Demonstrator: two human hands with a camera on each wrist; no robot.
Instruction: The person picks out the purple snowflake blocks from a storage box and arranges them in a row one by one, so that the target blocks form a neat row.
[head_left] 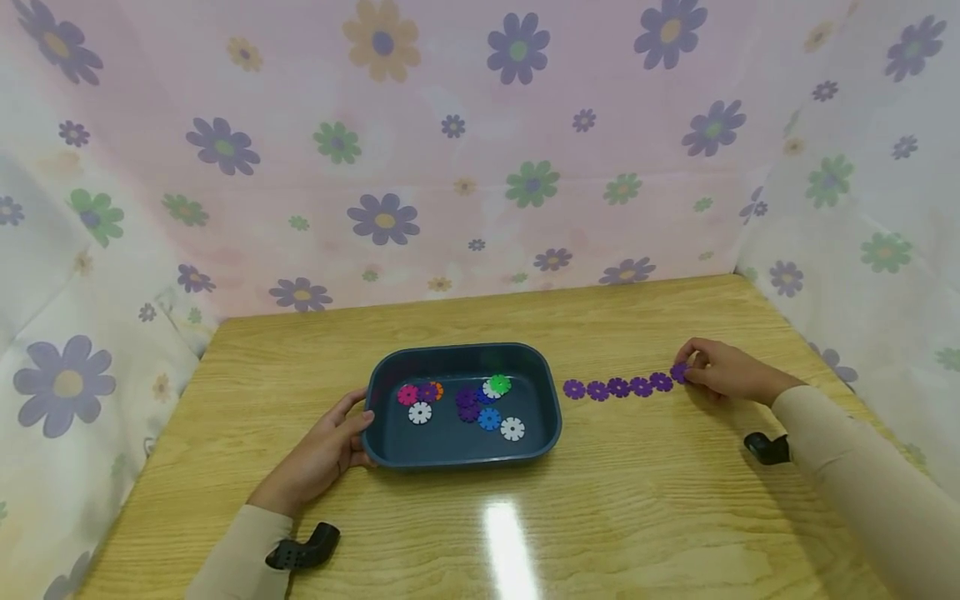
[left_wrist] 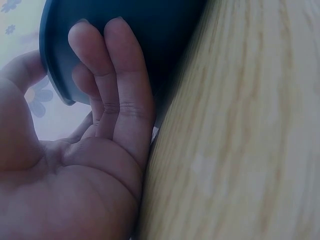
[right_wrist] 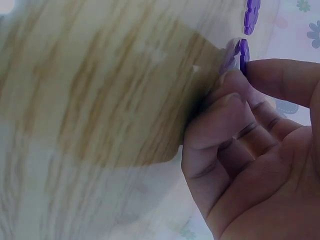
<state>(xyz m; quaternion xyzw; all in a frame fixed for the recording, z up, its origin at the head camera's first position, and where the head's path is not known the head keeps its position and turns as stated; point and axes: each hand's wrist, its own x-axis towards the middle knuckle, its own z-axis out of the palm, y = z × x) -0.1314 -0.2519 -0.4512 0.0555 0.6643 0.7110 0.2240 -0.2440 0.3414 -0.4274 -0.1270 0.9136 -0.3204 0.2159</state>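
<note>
At the right end of a row of several purple notched flower discs (head_left: 618,387), my right hand (head_left: 731,371) pinches one purple disc (head_left: 679,372) between thumb and fingertips. In the right wrist view that pinched disc (right_wrist: 244,52) stands on edge at the fingertips, close to a neighbouring disc (right_wrist: 252,17). My left hand (head_left: 322,454) holds the left end of a dark blue plastic tub (head_left: 465,461), thumb at the rim and fingers against the outer wall. The left wrist view shows those fingers (left_wrist: 130,90) bent along the tub's side, just above the table.
Inside the tub lie loose discs: a pink one (head_left: 408,394), a green one (head_left: 499,384), a light blue one (head_left: 490,418), white ones (head_left: 513,429) and purple ones. The wooden table (head_left: 637,517) meets flowered cloth (head_left: 450,150) at the back and sides.
</note>
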